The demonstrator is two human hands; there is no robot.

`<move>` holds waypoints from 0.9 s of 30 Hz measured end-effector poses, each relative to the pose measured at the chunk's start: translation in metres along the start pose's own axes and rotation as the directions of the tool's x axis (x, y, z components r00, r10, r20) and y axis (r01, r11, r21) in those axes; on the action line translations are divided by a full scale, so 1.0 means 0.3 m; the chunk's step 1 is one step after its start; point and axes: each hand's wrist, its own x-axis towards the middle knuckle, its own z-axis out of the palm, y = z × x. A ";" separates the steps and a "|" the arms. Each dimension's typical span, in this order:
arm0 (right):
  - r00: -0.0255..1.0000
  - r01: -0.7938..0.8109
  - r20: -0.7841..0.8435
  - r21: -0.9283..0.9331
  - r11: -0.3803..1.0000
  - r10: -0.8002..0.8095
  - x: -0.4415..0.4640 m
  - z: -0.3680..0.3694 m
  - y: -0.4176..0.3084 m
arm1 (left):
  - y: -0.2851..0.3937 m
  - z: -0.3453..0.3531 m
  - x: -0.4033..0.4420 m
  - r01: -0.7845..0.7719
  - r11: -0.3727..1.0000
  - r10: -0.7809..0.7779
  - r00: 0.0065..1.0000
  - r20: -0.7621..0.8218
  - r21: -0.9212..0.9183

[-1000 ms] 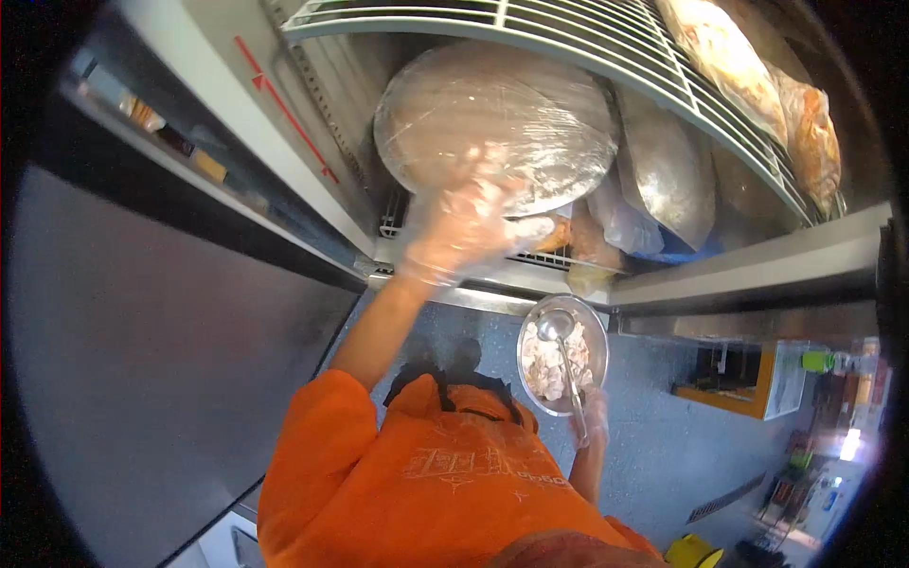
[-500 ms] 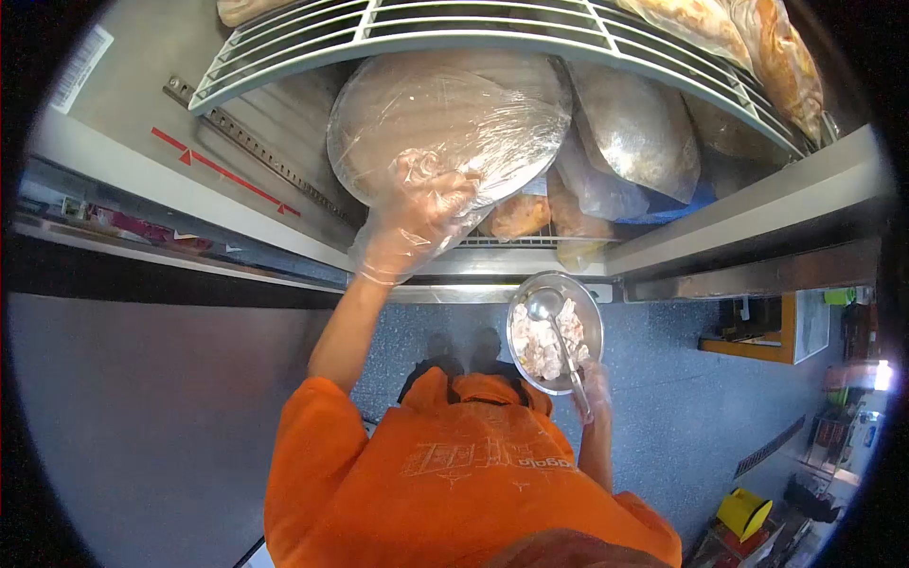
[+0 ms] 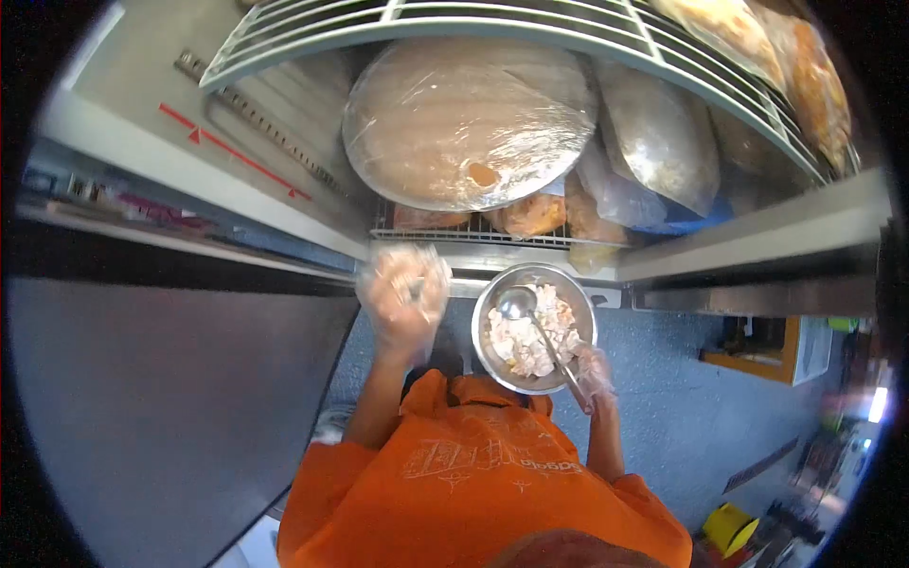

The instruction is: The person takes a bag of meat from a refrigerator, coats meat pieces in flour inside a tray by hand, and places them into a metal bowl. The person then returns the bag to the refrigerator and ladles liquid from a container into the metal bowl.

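My left hand [image 3: 405, 289], in a clear plastic glove, is off to the left of the bowl and in front of the lower shelf. Motion blurs its fingers, and nothing is plainly seen in it. My right hand [image 3: 591, 377], also gloved, grips the right rim of a steel bowl [image 3: 481, 352], with the handle of a ladle [image 3: 517, 303] against it. Inside the bowl are pale, coated chunks that look like raw meat [image 3: 532, 346]. Beyond my hands, a large round container covered in plastic wrap [image 3: 454, 104] stands in the refrigerator, a small brownish patch showing near its front.
A white wire shelf [image 3: 389, 11] crosses above the wrapped container. Bagged food [image 3: 812, 85] lies on it at right; more bags [image 3: 535, 216] sit below. The refrigerator door [image 3: 170, 398] hangs wide at left. A yellow object [image 3: 727, 528] stands at lower right.
My left hand has let go of the wrapped container and moved back toward me. The bowl in my right hand has shifted slightly left. The refrigerator door looks swung wider.
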 end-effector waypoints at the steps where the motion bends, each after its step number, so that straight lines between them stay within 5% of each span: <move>1: 0.999 0.003 0.043 -0.024 1.000 -0.002 0.034 0.012 -0.011 | -0.024 -0.033 -0.118 0.010 0.998 -0.019 0.992 0.126 0.069; 2: 0.995 0.008 0.096 -0.053 0.999 -0.003 0.073 0.015 -0.012 | -0.033 -0.067 -0.234 0.023 0.989 -0.058 0.968 0.245 0.143; 4: 0.966 0.137 0.243 -0.174 0.975 -0.093 0.109 -0.114 0.043 | 0.154 -0.004 -0.472 0.552 0.831 -0.556 0.826 0.095 0.072; 5: 0.945 0.215 0.290 -0.196 0.957 -0.153 0.139 -0.144 0.054 | 0.176 0.028 -0.555 0.736 0.676 -0.735 0.677 0.030 -0.027; 7: 0.913 0.169 0.405 -0.266 0.949 -0.049 0.233 -0.158 0.056 | 0.186 0.037 -0.646 0.871 0.487 -0.867 0.472 0.158 0.068; 9: 0.895 0.131 0.445 -0.329 0.935 0.031 0.227 -0.129 -0.169 | 0.308 -0.020 -0.638 0.988 0.137 -0.985 0.129 0.114 0.065; 10: 0.927 0.020 0.344 -0.438 0.899 0.148 0.132 -0.169 -0.333 | 0.302 -0.033 -0.630 0.998 -0.027 -0.936 -0.004 0.353 -0.062; 11: 0.911 0.097 0.396 -0.482 0.871 0.117 0.170 -0.153 -0.346 | 0.345 -0.018 -0.617 0.989 0.092 -0.931 0.127 0.341 -0.118; 14: 0.819 0.123 0.514 -0.591 0.797 0.255 0.336 -0.124 -0.347 | 0.402 0.104 -0.758 0.926 0.005 -0.985 0.071 0.160 -0.378; 15: 0.588 0.684 0.809 -0.508 0.523 0.017 0.357 -0.135 -0.379 | 0.431 0.118 -0.774 0.890 -0.008 -0.993 0.047 0.109 -0.455; 18: 0.772 0.419 0.634 -0.545 0.727 0.030 0.109 -0.039 -0.601 | 0.612 0.040 -0.790 0.830 0.031 -0.998 -0.001 -0.057 -0.557; 20: 0.659 0.323 0.744 -0.413 0.851 0.111 0.183 0.054 -0.419 | 0.676 -0.019 -1.031 0.799 0.100 -0.977 -0.033 -0.209 -0.593; 22: 0.551 0.122 0.822 -0.248 0.961 0.142 -0.126 0.154 -0.566 | 0.716 -0.090 -1.272 0.753 0.287 -0.883 -0.030 -0.468 -0.592; 26: 0.617 0.114 0.765 -0.321 0.940 0.186 -0.334 0.353 -0.434 | 0.883 -0.442 -1.573 0.877 0.349 -0.570 -0.080 -0.818 -0.329; 27: 0.599 0.122 0.774 -0.342 0.932 0.206 -0.393 0.397 -0.413 | 0.898 -0.535 -1.658 0.914 0.254 -0.511 -0.150 -0.846 -0.315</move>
